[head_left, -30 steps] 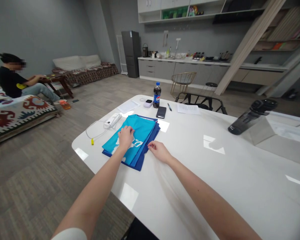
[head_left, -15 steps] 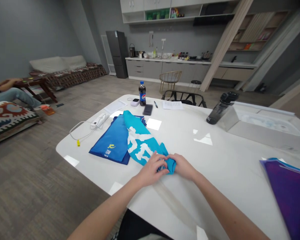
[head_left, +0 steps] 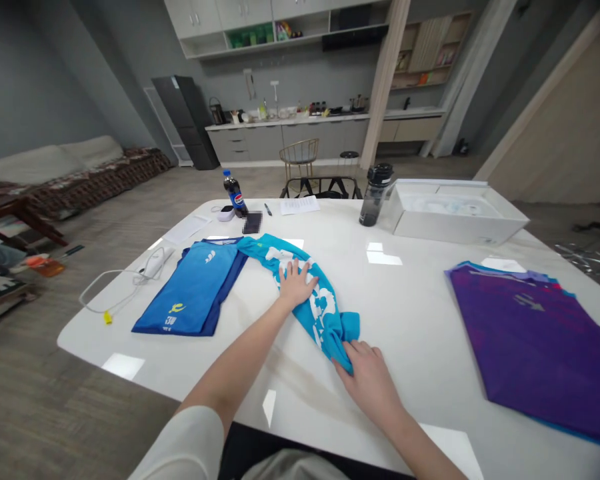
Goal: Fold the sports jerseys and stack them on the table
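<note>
A turquoise shirt (head_left: 325,297) with white printing lies bunched in a long strip across the white table (head_left: 405,333). On its middle rests my left hand (head_left: 297,285), palm down with fingers spread. My right hand (head_left: 367,377) pinches the shirt's near end between thumb and fingers. At the left, a folded blue shirt (head_left: 190,287) with a small yellow emblem lies flat, the far end of the turquoise one touching its top corner. A stack of folded purple shirts (head_left: 525,333) sits on the right.
Toward the back stand a cola bottle (head_left: 236,195), a dark drinking bottle (head_left: 376,195) and an open white box (head_left: 455,210). A pen (head_left: 268,209) and papers (head_left: 300,205) lie there too. A white cable (head_left: 100,310) hangs near the left edge.
The view has swung right. My left hand has moved from the shirt's near end up to its middle and spread flat. The right hand stays at the near end; the strip lies stretched out longer.
</note>
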{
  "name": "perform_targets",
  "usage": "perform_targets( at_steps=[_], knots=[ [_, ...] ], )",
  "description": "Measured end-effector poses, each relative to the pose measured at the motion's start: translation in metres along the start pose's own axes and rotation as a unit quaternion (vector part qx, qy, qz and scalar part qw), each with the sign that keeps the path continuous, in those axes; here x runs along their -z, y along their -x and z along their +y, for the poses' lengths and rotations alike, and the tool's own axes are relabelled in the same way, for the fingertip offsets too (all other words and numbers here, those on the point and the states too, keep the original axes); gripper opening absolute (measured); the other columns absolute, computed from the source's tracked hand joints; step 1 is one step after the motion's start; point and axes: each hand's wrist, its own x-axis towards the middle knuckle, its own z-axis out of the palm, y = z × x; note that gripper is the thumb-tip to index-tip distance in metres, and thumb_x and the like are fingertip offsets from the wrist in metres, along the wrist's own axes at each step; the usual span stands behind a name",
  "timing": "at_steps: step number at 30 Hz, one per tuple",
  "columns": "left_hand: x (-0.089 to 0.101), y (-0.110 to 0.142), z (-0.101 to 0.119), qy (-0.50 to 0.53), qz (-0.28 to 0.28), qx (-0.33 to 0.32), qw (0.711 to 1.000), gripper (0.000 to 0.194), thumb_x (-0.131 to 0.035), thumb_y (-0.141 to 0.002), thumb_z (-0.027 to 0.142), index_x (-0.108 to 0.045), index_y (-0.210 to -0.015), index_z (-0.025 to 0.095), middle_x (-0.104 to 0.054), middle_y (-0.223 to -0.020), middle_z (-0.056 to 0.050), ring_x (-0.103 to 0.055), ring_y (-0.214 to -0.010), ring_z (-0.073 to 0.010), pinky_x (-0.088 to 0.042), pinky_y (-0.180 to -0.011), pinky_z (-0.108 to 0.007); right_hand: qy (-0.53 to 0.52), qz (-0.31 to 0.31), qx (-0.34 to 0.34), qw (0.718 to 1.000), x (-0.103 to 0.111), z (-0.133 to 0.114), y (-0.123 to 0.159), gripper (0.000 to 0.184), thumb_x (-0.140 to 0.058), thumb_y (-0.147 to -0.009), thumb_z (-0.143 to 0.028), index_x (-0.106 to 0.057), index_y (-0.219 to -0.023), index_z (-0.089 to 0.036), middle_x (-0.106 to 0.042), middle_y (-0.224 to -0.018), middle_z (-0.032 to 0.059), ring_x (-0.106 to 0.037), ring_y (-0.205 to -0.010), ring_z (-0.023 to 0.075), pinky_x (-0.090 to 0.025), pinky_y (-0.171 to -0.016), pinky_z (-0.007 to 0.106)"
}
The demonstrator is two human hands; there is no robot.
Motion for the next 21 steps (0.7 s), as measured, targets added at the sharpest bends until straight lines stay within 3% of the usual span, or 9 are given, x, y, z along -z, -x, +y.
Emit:
perform_targets(
  at_steps=[2,5,8,11,14,17,21],
  knots=[
    [-0.009,-0.006,0.023,0.007,-0.016,-0.064,0.998,0.069,-0.042,-0.096,0.064,-0.044,-0.155,0.028,-0.023,-0.17,-0.013,-0.016,-0.158,-0.0351,0.001,-0.125,-0.06,0.001,0.027,0.002,1.0,0.003,-0.002,0.014,0.01,-0.064,-0.091,-0.037,-0.069,-0.095,-0.029,-0.07,-0.097,0.0108,-0.065,-0.092,0.0345,-0.046,-0.077,0.048],
    [-0.02,0.002,0.053,0.015,-0.037,-0.164,0.986,0.065,-0.048,-0.095,0.064,-0.049,-0.151,0.031,-0.028,-0.168,-0.009,-0.019,-0.157,-0.0334,-0.002,-0.127,-0.058,-0.033,0.041,0.004,0.999,0.013,0.001,0.033,0.021,-0.071,-0.087,-0.052,-0.068,-0.086,-0.03,-0.068,-0.096,0.0106,-0.063,-0.09,0.0345,-0.047,-0.075,0.05],
    [-0.022,0.02,0.077,0.037,-0.042,-0.236,0.97,0.055,-0.05,-0.094,0.065,-0.06,-0.137,0.032,-0.043,-0.161,-0.007,-0.033,-0.15,-0.0317,-0.009,-0.126,-0.057,-0.092,0.052,-0.01,0.994,0.025,0.018,0.041,0.027,-0.06,-0.094,-0.056,-0.066,-0.082,-0.031,-0.067,-0.091,0.008,-0.064,-0.088,0.0317,-0.048,-0.074,0.048],
    [-0.017,0.03,0.102,0.059,0.023,-0.228,0.972,0.049,-0.046,-0.098,0.062,-0.064,-0.127,0.026,-0.058,-0.143,-0.01,-0.048,-0.136,-0.0302,-0.021,-0.122,-0.055,-0.119,0.082,-0.061,0.988,0.033,0.044,0.03,0.029,-0.046,-0.102,-0.049,-0.065,-0.089,-0.031,-0.068,-0.088,0.0065,-0.066,-0.084,0.0284,-0.049,-0.074,0.045],
    [-0.013,0.02,0.128,0.047,0.07,-0.197,0.977,0.052,-0.052,-0.096,0.06,-0.061,-0.129,0.021,-0.059,-0.137,-0.016,-0.051,-0.128,-0.0342,-0.031,-0.114,-0.055,-0.097,0.075,-0.121,0.985,0.032,0.064,0.005,0.028,-0.051,-0.099,-0.05,-0.065,-0.108,-0.027,-0.068,-0.095,0.0063,-0.067,-0.084,0.0265,-0.05,-0.072,0.039],
    [-0.019,0.004,0.148,0.005,0.029,-0.169,0.985,0.056,-0.057,-0.092,0.06,-0.062,-0.127,0.017,-0.06,-0.133,-0.019,-0.052,-0.125,-0.0373,-0.036,-0.108,-0.056,-0.049,0.028,-0.156,0.986,0.027,0.066,-0.019,0.037,-0.056,-0.095,-0.046,-0.063,-0.123,-0.022,-0.068,-0.106,0.0084,-0.068,-0.089,0.0258,-0.049,-0.074,0.036],
    [-0.033,-0.006,0.156,0.006,0.001,-0.155,0.988,0.031,-0.057,-0.097,0.035,-0.064,-0.121,0.018,-0.063,-0.129,-0.016,-0.053,-0.125,-0.0343,-0.037,-0.108,-0.055,-0.043,-0.011,-0.135,0.99,0.02,0.056,-0.03,0.031,-0.055,-0.096,-0.044,-0.069,-0.112,-0.022,-0.069,-0.101,0.0069,-0.067,-0.085,0.0228,-0.046,-0.075,0.033]
  ],
)
